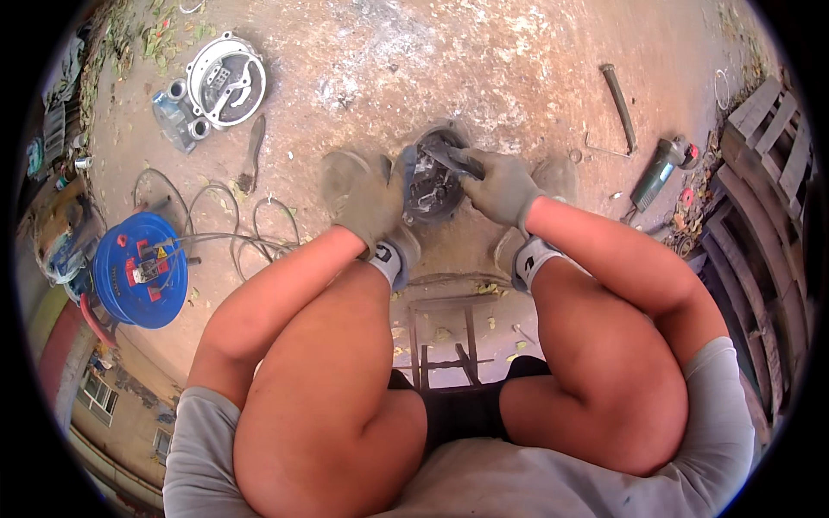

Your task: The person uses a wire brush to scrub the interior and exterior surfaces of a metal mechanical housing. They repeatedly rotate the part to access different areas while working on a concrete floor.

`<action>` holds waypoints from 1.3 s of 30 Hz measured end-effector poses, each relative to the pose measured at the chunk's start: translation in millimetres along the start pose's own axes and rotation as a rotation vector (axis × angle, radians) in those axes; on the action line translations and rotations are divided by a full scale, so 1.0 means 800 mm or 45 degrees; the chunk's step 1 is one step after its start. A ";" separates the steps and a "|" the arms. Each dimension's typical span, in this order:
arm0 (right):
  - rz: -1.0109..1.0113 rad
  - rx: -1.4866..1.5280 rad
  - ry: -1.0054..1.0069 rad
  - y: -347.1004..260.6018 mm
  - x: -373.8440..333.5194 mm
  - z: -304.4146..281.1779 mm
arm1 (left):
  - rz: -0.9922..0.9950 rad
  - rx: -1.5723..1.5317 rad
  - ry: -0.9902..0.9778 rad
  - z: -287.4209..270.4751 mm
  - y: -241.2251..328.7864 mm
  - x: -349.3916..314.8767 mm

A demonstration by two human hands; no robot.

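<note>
Between my feet stands a round dark metal housing (429, 207) with an open top and greasy parts inside. My left hand (373, 200), in a grey work glove, is closed on the left rim of the housing. A dark flat tool (446, 157) is gripped in my gloved right hand (501, 186), its far end over the housing's opening; its exact kind is hard to make out. The right hand's fingertips are partly hidden behind the tool.
A pale round metal casing (193, 79) lies at the far left, with a wooden-handled brush (256, 148) near it. A blue cable reel (138, 298) with loose cable stands left. Rightward lie a hammer (618, 105), a green angle grinder (659, 177) and wooden pallets (753, 216).
</note>
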State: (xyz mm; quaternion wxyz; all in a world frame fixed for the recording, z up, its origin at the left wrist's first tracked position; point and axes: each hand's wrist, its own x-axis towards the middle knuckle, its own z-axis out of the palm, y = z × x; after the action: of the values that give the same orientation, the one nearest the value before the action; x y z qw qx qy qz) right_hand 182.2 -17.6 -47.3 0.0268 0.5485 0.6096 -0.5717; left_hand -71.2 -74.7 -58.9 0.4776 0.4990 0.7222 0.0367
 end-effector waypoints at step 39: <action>0.151 -0.041 -0.109 0.002 0.025 -0.024 | 0.509 0.634 -0.112 0.008 -0.031 0.005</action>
State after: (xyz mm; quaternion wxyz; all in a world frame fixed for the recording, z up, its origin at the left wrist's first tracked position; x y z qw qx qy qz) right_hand 186.6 8.7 -55.2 0.0957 0.5582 0.5834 -0.5822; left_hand -83.9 -86.5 -78.1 0.3549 0.7335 0.5755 -0.0696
